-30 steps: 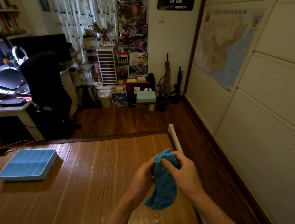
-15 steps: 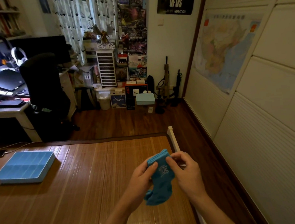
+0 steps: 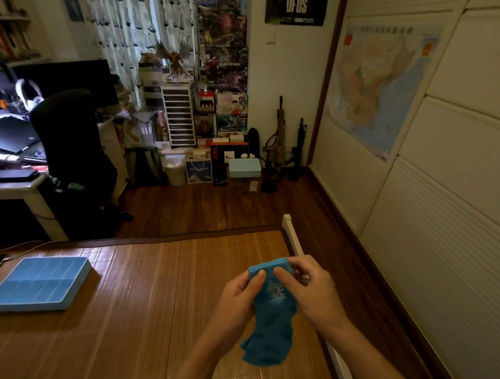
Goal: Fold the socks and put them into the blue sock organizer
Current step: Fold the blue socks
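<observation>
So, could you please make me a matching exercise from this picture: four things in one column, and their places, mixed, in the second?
1. sock
2. sock organizer
3. office chair
4. map

A. hangs on the right-hand wall
B. lies on the bamboo mat, far left
C. held by the left hand and right hand
D. stands at the desk

Pairs: 1-C, 2-B, 3-D, 4-A

The sock (image 3: 272,316) at lower centre is soft, nubbly knitted cloth, matt, with a paler printed mark; the mat (image 3: 150,302) beneath it is narrow wooden-looking slats, smooth and shiny; the blue sock organizer (image 3: 38,283) at the left looks matt and smooth; the floor (image 3: 214,207) beyond is dark polished wood; the wall panels (image 3: 456,247) at the right are finely ribbed and matt.
</observation>
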`<state>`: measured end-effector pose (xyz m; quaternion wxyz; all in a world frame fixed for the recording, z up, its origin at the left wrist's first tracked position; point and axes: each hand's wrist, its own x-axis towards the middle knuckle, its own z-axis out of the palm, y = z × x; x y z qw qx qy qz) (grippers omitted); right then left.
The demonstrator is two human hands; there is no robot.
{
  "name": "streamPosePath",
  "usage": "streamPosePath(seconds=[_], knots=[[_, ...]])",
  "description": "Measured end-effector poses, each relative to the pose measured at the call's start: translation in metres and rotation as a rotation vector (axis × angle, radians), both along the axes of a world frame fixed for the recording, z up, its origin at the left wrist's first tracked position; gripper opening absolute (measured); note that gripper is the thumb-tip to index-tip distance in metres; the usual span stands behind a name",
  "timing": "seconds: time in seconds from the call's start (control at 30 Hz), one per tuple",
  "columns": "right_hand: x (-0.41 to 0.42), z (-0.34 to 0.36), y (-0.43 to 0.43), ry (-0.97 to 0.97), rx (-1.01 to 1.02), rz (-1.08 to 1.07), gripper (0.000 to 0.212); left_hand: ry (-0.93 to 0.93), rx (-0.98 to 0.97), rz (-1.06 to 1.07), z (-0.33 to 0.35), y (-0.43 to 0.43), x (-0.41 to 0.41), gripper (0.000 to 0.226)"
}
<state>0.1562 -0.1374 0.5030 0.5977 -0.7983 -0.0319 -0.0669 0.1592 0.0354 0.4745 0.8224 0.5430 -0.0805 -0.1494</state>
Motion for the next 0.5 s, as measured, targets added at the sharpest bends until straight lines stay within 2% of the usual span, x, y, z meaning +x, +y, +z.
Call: streamPosePath(seconds=[0.1, 0.2, 0.3, 0.5], knots=[[0.006, 0.005, -0.004, -0.048, 0.008, 0.0, 0.017, -0.036, 0.093, -0.016, -0.003, 0.004, 0.002, 0.035], [0.013, 0.014, -0.009, -0.019, 0.126, 0.009, 0.012, -0.129, 0.32, -0.13, -0.008, 0.006, 0.003, 0.033], [0.024, 0.02, -0.017, 0.023, 0.265, -0.066, 0.01, -0.144, 0.484, -0.263, -0.022, 0.006, 0.003, 0.04], [0.045, 0.006, -0.057, 0.16, 0.429, -0.278, 0.017, -0.071, 0.556, -0.282, -0.034, 0.024, -0.001, 0.027]])
